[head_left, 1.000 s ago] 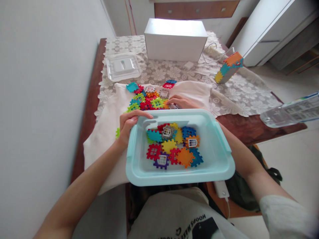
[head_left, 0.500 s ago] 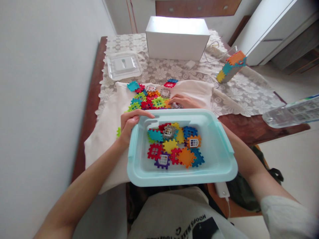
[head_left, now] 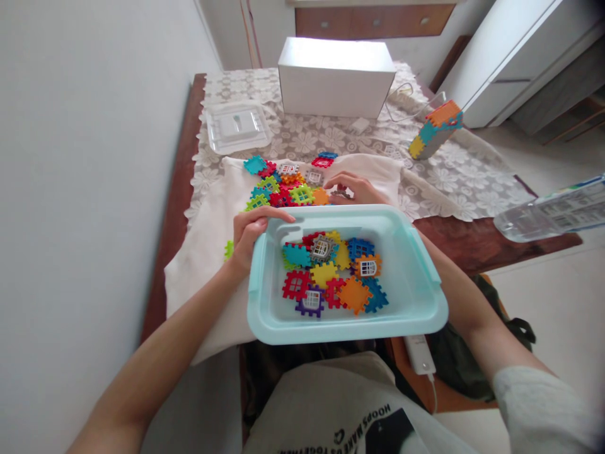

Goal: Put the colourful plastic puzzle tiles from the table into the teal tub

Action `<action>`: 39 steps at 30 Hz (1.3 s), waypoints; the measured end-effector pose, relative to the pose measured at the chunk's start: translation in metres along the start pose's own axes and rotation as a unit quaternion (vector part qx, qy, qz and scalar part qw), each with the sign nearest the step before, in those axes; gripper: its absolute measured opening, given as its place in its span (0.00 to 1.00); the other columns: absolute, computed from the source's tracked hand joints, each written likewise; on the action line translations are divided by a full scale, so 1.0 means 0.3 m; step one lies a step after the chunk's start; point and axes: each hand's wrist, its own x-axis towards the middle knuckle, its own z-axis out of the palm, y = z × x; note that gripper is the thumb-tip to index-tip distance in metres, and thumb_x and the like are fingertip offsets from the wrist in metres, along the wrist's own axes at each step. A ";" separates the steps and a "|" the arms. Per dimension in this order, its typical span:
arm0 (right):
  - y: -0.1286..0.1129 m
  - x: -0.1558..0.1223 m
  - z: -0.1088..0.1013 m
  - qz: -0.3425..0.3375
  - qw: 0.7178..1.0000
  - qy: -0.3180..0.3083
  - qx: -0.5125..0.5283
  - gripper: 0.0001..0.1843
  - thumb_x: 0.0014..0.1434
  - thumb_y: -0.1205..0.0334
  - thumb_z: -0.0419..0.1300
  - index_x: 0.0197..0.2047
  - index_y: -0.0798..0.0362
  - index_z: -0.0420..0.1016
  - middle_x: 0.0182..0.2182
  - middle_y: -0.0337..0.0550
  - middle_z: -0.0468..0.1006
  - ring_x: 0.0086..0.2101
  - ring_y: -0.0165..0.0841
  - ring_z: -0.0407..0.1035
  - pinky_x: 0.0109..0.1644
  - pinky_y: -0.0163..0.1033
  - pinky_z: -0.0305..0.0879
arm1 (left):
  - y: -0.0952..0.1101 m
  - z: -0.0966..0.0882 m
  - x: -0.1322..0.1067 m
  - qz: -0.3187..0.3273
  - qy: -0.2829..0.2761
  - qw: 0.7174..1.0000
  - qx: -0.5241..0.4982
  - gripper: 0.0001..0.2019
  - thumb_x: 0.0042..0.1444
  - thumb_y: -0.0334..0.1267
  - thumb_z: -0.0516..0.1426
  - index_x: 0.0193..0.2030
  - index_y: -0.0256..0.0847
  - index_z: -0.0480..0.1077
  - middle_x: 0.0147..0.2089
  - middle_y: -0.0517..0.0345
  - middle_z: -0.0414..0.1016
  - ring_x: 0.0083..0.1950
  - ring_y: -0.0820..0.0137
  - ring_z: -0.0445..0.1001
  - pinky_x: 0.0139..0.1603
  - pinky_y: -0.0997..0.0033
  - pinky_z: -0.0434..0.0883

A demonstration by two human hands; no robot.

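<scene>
A light blue plastic bin [head_left: 416, 309] tilts toward me, with several coloured interlocking tiles [head_left: 354, 295] lying in it. My left hand [head_left: 253, 233] is closed on the bin's far left corner, fingers over the rim. Beyond the far rim, my right hand [head_left: 357, 188] curls its fingers round a grey tile [head_left: 341, 193]; the bin hides part of that hand. A pile of red, green, blue and orange tiles [head_left: 283, 189] rests on a white cloth [head_left: 203, 265], just left of my right hand.
A white box [head_left: 331, 88] stands at the back of the table, with a clear lid [head_left: 237, 128] to its left. On the right are a tile-built block [head_left: 435, 130] and a plastic bottle [head_left: 553, 211]. A wall [head_left: 94, 157] runs along the left.
My right hand has lifted slightly and drawn its fingers in around the grey tile. The bin has shifted and tilted a little; my left hand keeps its hold.
</scene>
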 end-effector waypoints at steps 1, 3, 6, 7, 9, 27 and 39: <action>0.005 -0.003 -0.004 -0.014 1.000 -0.014 -0.011 0.22 0.76 0.45 0.68 0.64 0.46 0.89 0.65 0.56 0.89 0.62 0.51 0.82 0.75 0.59 0.77 | 0.001 0.001 0.001 0.000 0.000 1.000 0.000 0.28 0.73 0.65 0.65 0.40 0.42 0.93 0.38 0.46 0.92 0.34 0.59 0.84 0.34 0.62 0.77; 0.019 -0.008 -0.010 -0.028 0.998 -0.051 -0.030 0.24 0.73 0.47 0.71 0.66 0.47 0.90 0.64 0.57 0.89 0.64 0.54 0.81 0.76 0.59 0.76 | 0.002 0.002 0.002 -0.003 0.003 1.000 0.004 0.29 0.73 0.65 0.65 0.40 0.41 0.92 0.38 0.45 0.92 0.34 0.59 0.84 0.34 0.62 0.78; 0.035 -0.014 -0.011 -0.009 0.995 -0.091 -0.042 0.21 0.73 0.50 0.71 0.64 0.46 0.91 0.59 0.55 0.91 0.58 0.52 0.84 0.67 0.56 0.80 | 0.001 0.002 0.004 -0.009 0.006 1.000 0.013 0.30 0.74 0.66 0.63 0.39 0.40 0.92 0.38 0.43 0.92 0.33 0.59 0.83 0.34 0.61 0.78; 0.036 -0.015 -0.011 -0.001 0.994 -0.097 -0.045 0.20 0.73 0.50 0.71 0.63 0.46 0.92 0.57 0.53 0.91 0.56 0.52 0.84 0.64 0.55 0.80 | 0.000 0.002 0.004 -0.010 0.005 1.000 0.015 0.30 0.74 0.66 0.63 0.39 0.40 0.92 0.38 0.43 0.92 0.33 0.58 0.83 0.34 0.61 0.78; 0.027 -0.019 -0.014 0.008 0.994 -0.096 -0.052 0.19 0.73 0.51 0.71 0.62 0.45 0.92 0.56 0.52 0.92 0.55 0.51 0.84 0.64 0.54 0.79 | 0.000 0.002 0.006 -0.006 0.004 1.000 0.016 0.30 0.73 0.65 0.63 0.39 0.40 0.92 0.39 0.44 0.93 0.34 0.58 0.84 0.34 0.61 0.78; -0.032 -0.044 -0.055 -0.004 0.990 -0.139 0.009 0.32 0.75 0.49 0.69 0.78 0.49 0.83 0.67 0.56 0.83 0.64 0.51 0.76 0.76 0.52 0.69 | -0.002 -0.003 0.003 0.007 0.006 1.000 0.005 0.29 0.72 0.65 0.66 0.40 0.40 0.94 0.37 0.45 0.92 0.32 0.60 0.83 0.32 0.63 0.76; -0.009 -0.034 -0.031 0.019 0.998 -0.043 -0.029 0.28 0.84 0.40 0.65 0.75 0.48 0.79 0.72 0.61 0.80 0.68 0.56 0.77 0.78 0.61 0.70 | 0.008 -0.002 0.003 -0.003 0.010 1.000 0.024 0.28 0.71 0.64 0.64 0.39 0.40 0.92 0.37 0.45 0.92 0.34 0.59 0.84 0.34 0.63 0.77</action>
